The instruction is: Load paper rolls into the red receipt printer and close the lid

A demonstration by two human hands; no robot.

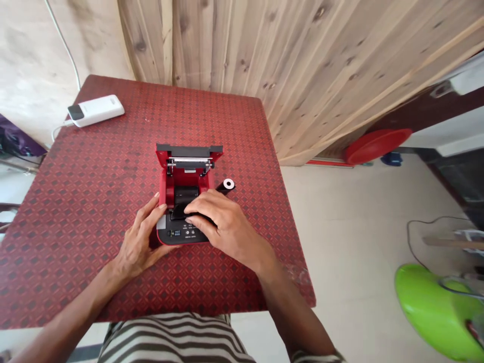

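A small red and black printer (pixel 168 235) rests on the table with its lid (pixel 189 151) raised. Inside its bay lies a black roll (pixel 186 194), and a loose black strip (pixel 178 212) comes off it over the front edge. My left hand (pixel 141 234) grips the printer's left side and front, thumb and fingers around the body. The fingers of my right hand (pixel 223 222) pinch the strip, hiding the bay's right part. Just behind that hand, a second black roll (pixel 228 185) with a white core end lies beside the printer.
A white power bank (pixel 99 110) with a cable sits at the back left of the red patterned table (pixel 113 166). Behind stands a wood-plank wall (pixel 234 50). Right of the table, a bright green object (pixel 434 312) and a red round item (pixel 378 145) are on the floor.
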